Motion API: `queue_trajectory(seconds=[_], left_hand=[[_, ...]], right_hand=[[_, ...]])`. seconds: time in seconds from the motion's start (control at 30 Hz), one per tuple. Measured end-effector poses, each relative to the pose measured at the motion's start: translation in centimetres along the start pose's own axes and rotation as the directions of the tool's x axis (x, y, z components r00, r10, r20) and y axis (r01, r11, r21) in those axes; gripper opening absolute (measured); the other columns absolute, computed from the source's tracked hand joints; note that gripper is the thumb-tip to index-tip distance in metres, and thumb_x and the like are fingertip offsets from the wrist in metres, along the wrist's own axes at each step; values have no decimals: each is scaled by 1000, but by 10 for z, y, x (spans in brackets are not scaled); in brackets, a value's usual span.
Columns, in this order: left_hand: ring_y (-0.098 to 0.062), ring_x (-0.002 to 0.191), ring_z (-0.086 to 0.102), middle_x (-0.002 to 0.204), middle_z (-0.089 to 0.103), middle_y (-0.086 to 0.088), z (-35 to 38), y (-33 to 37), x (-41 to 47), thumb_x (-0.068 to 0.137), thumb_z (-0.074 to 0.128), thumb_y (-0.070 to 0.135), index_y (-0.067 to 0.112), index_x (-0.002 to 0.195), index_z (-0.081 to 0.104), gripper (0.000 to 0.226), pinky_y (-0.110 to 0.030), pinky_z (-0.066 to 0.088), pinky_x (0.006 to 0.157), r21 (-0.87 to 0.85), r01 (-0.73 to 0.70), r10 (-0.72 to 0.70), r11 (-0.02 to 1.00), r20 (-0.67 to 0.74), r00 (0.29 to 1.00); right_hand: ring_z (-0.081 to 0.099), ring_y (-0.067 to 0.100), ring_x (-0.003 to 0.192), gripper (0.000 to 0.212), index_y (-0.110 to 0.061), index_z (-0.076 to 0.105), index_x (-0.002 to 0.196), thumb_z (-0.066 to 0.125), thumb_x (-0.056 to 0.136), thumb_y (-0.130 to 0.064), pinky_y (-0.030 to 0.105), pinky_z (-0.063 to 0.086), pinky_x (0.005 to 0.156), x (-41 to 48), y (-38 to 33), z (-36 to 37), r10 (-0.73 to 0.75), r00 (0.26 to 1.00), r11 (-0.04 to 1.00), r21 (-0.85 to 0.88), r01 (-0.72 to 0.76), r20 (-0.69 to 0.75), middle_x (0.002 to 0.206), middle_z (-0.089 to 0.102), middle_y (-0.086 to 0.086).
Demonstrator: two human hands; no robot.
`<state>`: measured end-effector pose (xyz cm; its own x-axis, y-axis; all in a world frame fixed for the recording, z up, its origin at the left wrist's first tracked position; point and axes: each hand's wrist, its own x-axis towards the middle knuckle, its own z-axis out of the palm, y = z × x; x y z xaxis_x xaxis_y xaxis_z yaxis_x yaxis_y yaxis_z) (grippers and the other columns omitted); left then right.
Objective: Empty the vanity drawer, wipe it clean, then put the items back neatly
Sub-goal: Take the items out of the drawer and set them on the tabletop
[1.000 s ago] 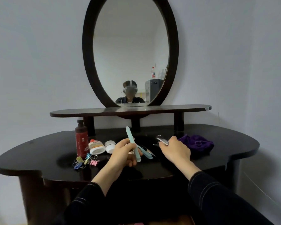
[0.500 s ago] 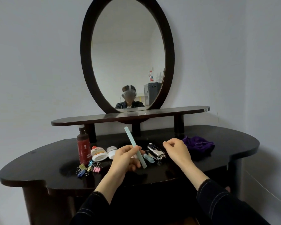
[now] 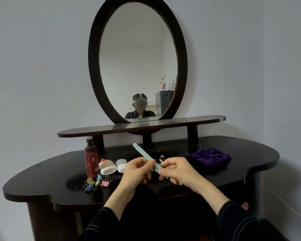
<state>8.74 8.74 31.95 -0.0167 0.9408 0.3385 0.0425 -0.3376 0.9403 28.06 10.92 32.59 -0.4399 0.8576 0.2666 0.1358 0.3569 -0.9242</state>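
I hold a slim light-blue stick [image 3: 143, 155] tilted up to the left above the dark vanity top [image 3: 250, 153]. My left hand [image 3: 137, 173] pinches its middle; my right hand [image 3: 177, 169] pinches its lower end. On the top lie a dark red bottle [image 3: 91, 159], a white tube on its side [image 3: 108, 166], a small white jar [image 3: 121, 164], several coloured binder clips [image 3: 96, 182] and a purple cloth [image 3: 210, 156]. A small metal item [image 3: 161, 158] peeks out behind my hands. The drawer is out of sight below.
A raised shelf [image 3: 189, 121] on short posts spans the back of the vanity, with an oval mirror [image 3: 137, 58] above it. Walls stand close behind and to the right. The vanity's front edge [image 3: 42, 195] curves near my forearms.
My right hand put down the metal item, then came left and took the lower end of the blue stick. The left hand kept holding the stick.
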Motion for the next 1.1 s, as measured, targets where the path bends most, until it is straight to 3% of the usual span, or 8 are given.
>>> queue_trajectory(seconds=[0.13, 0.23, 0.3, 0.4, 0.63, 0.83, 1.0, 1.1], left_hand=[[-14, 53, 54, 83, 70, -6, 2, 1, -1, 92, 69, 31, 8, 104, 71, 26, -22, 38, 43, 0, 17, -17, 1000, -9, 1000], [-14, 51, 53, 75, 68, -4, 1, 0, -1, 93, 69, 28, 6, 105, 68, 25, -22, 37, 42, -5, 50, -50, 999, -69, 996], [-13, 49, 52, 72, 67, -6, -1, -2, -2, 93, 69, 24, 5, 102, 68, 21, -22, 37, 41, 5, 56, -55, 998, -115, 992], [-14, 49, 52, 73, 68, -11, -4, -3, -1, 94, 66, 17, 3, 97, 68, 14, -23, 37, 41, 26, 64, -59, 998, -164, 985], [-14, 46, 50, 67, 67, -6, -4, -2, -3, 92, 60, 6, 3, 96, 68, 9, -22, 35, 40, 55, 52, -41, 997, -183, 982], [-14, 46, 50, 65, 67, -2, -5, -1, -8, 91, 58, 4, 3, 96, 69, 12, -23, 35, 40, 78, 46, -29, 996, -199, 980], [-14, 48, 51, 68, 65, -7, -3, 5, -26, 92, 52, -2, 8, 93, 69, 20, -23, 36, 41, 136, -29, 54, 990, -184, 981], [-9, 54, 55, 68, 67, -2, 1, 5, -59, 93, 55, 1, 19, 88, 70, 24, -18, 41, 49, 261, -174, 218, 949, -148, 965]], right_hand=[[46, 8, 46, 22, -8, 72, 110, 73, 92, -21, 19, 31, 39, 3, 4, -3, 10, 984, 995, 103, 9, -177, 84, 77, 12], [48, 9, 46, 12, -7, 72, 104, 69, 94, -13, 19, 36, 39, 8, 14, -16, 50, 859, 979, 195, 58, -509, 76, 76, 10], [52, 9, 45, 7, -8, 73, 96, 67, 94, -12, 24, 46, 42, 13, 20, -26, 62, 761, 997, 70, -21, -646, 68, 73, 7], [61, 14, 51, 18, -13, 71, 78, 65, 94, -16, 41, 60, 62, 20, 23, -32, 45, 750, 961, -177, -213, -659, 63, 72, 2], [65, 19, 70, 16, -20, 70, 83, 60, 94, -26, 30, 47, 61, 27, 17, -26, 67, 763, 738, -482, -472, -643, 76, 69, -1], [67, 20, 76, 16, -18, 70, 87, 59, 93, -27, 32, 53, 68, 26, 18, -22, 45, 807, 637, -605, -478, -589, 79, 69, 0], [62, 16, 72, 17, -22, 66, 78, 57, 91, -19, 30, 46, 63, 18, 19, -25, 57, 768, 816, -413, -404, -638, 75, 67, -6], [55, 15, 64, 24, -23, 56, 68, 56, 90, -15, 31, 45, 61, -1, 11, -22, -1, 772, 917, -309, -254, -636, 65, 57, -10]])
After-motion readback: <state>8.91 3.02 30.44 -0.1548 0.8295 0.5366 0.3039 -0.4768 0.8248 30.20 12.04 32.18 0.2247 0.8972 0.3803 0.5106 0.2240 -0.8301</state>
